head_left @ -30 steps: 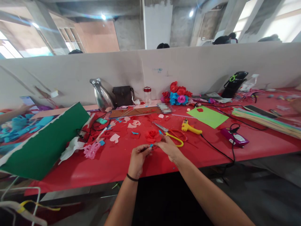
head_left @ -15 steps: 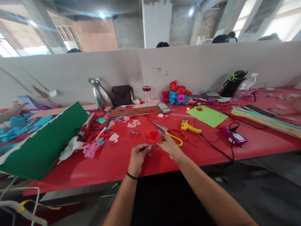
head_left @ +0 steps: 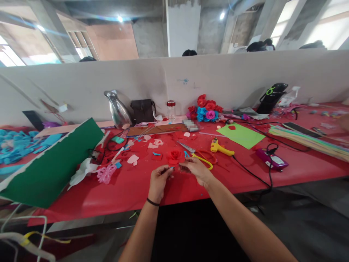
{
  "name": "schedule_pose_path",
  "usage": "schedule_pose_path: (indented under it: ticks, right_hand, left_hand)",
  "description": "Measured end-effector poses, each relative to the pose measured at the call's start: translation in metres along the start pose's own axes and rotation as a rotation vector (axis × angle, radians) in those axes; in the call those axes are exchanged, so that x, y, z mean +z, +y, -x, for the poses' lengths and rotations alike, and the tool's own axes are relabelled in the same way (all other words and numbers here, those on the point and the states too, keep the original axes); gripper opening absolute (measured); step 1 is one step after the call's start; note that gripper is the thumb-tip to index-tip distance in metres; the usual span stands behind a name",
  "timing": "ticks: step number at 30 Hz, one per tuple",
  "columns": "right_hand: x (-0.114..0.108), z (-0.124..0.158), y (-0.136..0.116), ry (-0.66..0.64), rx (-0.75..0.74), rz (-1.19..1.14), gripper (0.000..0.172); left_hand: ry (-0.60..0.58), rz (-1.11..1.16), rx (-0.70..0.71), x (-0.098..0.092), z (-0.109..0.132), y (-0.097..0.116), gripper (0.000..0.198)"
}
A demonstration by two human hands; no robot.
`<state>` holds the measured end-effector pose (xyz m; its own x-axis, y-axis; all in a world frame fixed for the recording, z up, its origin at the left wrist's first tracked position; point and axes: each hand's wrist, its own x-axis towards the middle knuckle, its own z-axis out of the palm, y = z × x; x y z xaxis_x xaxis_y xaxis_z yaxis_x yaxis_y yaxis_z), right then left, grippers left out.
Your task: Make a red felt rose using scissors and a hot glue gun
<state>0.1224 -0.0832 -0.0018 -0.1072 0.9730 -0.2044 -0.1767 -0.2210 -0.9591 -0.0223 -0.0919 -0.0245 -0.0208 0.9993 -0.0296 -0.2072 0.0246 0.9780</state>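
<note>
Left hand (head_left: 158,182) and right hand (head_left: 198,171) meet around a red paper flower (head_left: 175,155) at the near middle of the table (head_left: 122,200). Thumb and forefinger of the left pinch the flower's base, where a bit of blue shows; the right has bent fingers at the flower's right edge, and whether they grip the petal I cannot tell. Just right of the flower lie the scissors (head_left: 187,147), yellow handle towards the right hand. Farther right are a yellow glue gun (head_left: 223,149), a purple box (head_left: 272,160) and, beyond the gun, a light green sheet (head_left: 245,138). Pink lace (head_left: 106,174) lies to the left, beside a tilted green board (head_left: 60,163). On the far side, a bouquet (head_left: 209,113) stands right of a jar (head_left: 171,112).
</note>
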Motion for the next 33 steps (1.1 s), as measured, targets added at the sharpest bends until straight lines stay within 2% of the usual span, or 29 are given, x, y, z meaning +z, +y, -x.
schedule_pose_path:
  ticks: [3, 5, 9, 10, 11, 14, 16, 19, 27, 33]
  right_hand:
    - [-0.001, 0.001, 0.0, 0.003, 0.0, 0.037, 0.024]
    - [-0.011, 0.001, 0.0, 0.055, -0.064, 0.192, 0.026]
    - [-0.05, -0.004, 0.001, 0.302, -0.368, 0.855, 0.02]
    - [-0.061, -0.006, 0.002, 0.355, -0.409, 1.023, 0.024]
    - [-0.071, -0.008, 0.003, 0.357, -0.419, 1.168, 0.029]
    - [-0.091, -0.014, 0.004, 0.224, -0.393, 1.434, 0.038]
    - [-0.096, -0.016, 0.004, 0.157, -0.394, 1.486, 0.04]
    - [-0.099, -0.018, 0.006, 0.142, -0.41, 1.502, 0.042]
    - [-0.105, -0.018, 0.021, 0.222, -0.462, 1.492, 0.034]
    - [-0.105, -0.019, 0.02, 0.223, -0.453, 1.479, 0.029]
  left_hand:
    - [0.013, 0.016, 0.0, -0.002, -0.005, 0.001, 0.018]
    - [0.037, 0.014, 0.007, -0.005, -0.01, 0.002, 0.019]
    - [0.095, -0.011, 0.059, -0.014, -0.022, 0.002, 0.02]
    - [0.113, -0.013, 0.078, -0.017, -0.025, 0.001, 0.02]
    - [0.133, -0.014, 0.094, -0.019, -0.028, 0.001, 0.02]
    - [0.165, -0.018, 0.113, -0.023, -0.033, 0.0, 0.022]
    - [0.172, -0.012, 0.116, -0.024, -0.035, 0.0, 0.022]
    - [0.182, -0.002, 0.105, -0.024, -0.035, 0.001, 0.022]
    - [0.175, 0.048, 0.118, -0.024, -0.035, 0.0, 0.024]
    - [0.182, 0.065, 0.118, -0.025, -0.035, -0.001, 0.024]
